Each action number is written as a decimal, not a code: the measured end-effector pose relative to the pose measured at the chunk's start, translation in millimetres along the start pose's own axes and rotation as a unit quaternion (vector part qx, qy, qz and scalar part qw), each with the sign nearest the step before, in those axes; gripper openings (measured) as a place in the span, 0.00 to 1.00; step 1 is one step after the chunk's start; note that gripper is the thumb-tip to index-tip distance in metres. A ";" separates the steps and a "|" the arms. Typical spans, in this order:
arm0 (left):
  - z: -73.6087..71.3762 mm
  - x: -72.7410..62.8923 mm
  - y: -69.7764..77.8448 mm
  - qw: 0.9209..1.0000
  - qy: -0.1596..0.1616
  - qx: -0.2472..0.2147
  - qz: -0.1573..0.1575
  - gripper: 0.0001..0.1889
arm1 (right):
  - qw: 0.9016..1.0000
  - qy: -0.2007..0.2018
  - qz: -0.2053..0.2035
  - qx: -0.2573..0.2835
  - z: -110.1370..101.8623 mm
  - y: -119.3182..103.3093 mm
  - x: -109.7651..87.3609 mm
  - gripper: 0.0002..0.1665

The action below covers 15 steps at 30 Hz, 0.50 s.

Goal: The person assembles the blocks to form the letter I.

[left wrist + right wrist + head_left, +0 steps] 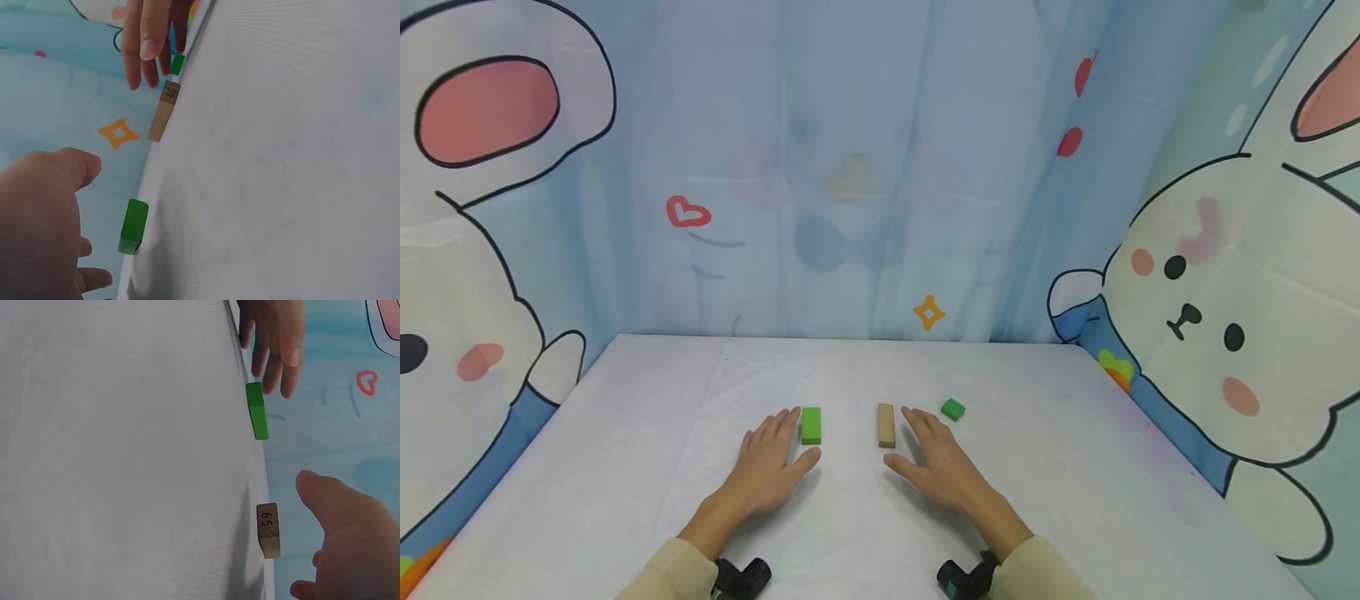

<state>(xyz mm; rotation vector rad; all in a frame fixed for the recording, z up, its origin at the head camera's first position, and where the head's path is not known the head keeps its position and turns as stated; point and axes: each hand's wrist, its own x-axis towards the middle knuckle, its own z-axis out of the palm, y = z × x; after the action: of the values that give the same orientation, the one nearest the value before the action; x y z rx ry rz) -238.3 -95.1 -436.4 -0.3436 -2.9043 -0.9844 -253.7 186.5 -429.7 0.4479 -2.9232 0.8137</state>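
My left hand is just left of a green rectangular block, thumb and fingers spread, holding nothing. Over on the other side, my right hand is to the right of a plain wooden block, its thumb apart from its fingers and nothing in its grasp. The wooden block has the number 65 on its end in the right wrist view. Beyond the right fingertips lies a second, short-looking green block. In the left wrist view the nearer green block is apart from the left thumb.
A white cloth covers the table. Behind it hangs a light blue curtain printed with cartoon animals, a heart and a star. Black wrist-worn devices sit at both cuffs, such as the left one.
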 end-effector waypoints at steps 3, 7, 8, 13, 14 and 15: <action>3.0 2.4 -1.6 1.000 0.011 -0.006 0.002 0.40 | 1.000 -0.001 0.005 0.003 2.0 1.2 0.9 0.50; 4.2 5.4 -2.4 0.999 0.025 -0.019 0.008 0.40 | 1.000 -0.003 0.006 0.004 3.5 2.0 3.3 0.50; 4.2 6.2 -2.5 0.999 0.030 -0.023 0.010 0.39 | 1.000 -0.003 0.007 0.003 3.7 1.9 4.0 0.50; 4.4 10.1 -3.1 0.998 0.049 -0.040 0.010 0.39 | 1.000 -0.004 0.006 0.002 4.2 0.7 7.2 0.50; 4.7 10.6 -3.5 0.998 0.052 -0.041 0.011 0.39 | 1.000 -0.004 0.005 0.002 4.4 0.4 7.6 0.50; 5.1 11.2 -4.0 0.998 0.054 -0.040 0.010 0.39 | 1.000 -0.003 0.004 0.004 4.7 0.4 8.2 0.49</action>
<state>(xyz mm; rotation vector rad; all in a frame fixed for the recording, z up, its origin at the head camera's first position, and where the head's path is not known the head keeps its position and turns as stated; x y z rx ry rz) -250.0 -92.9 -441.4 -0.3127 -2.7654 -1.0841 -261.6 182.3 -432.7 0.4408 -2.9310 0.8256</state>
